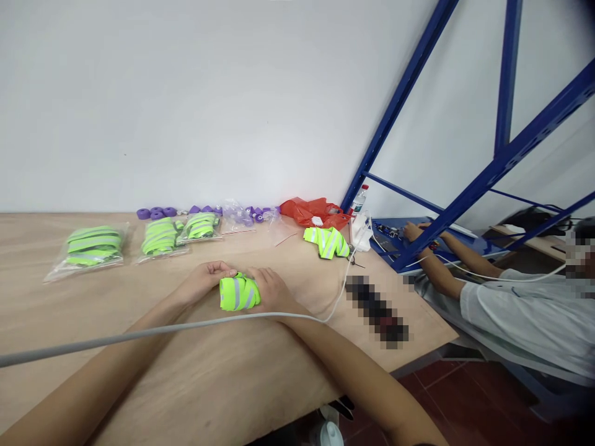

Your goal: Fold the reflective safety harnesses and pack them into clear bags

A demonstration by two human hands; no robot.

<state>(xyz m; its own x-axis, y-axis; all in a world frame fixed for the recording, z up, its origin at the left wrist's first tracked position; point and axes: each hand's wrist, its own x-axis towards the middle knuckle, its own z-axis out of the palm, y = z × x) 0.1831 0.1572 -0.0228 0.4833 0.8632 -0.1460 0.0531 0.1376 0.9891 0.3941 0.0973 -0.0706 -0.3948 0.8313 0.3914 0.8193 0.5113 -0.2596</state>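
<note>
A folded neon-yellow band with grey reflective stripes [238, 293] sits on the wooden table [195, 365] between my two hands. My left hand [204, 277] curls its fingers over the band's upper left edge. My right hand [272, 288] is wrapped against the band's right side, fingers closed on it. A second loose yellow reflective band [327, 241] lies farther back to the right, untouched.
Three clear bags of yellow bands [93, 246] [160, 238] [201, 226] lie at the back left. Purple round parts [156, 212], a red plastic bag [313, 212] and a bottle [359, 201] line the wall. A grey cable [153, 331] crosses my arms. Another person [511, 303] works at a blue rack [465, 204] on the right.
</note>
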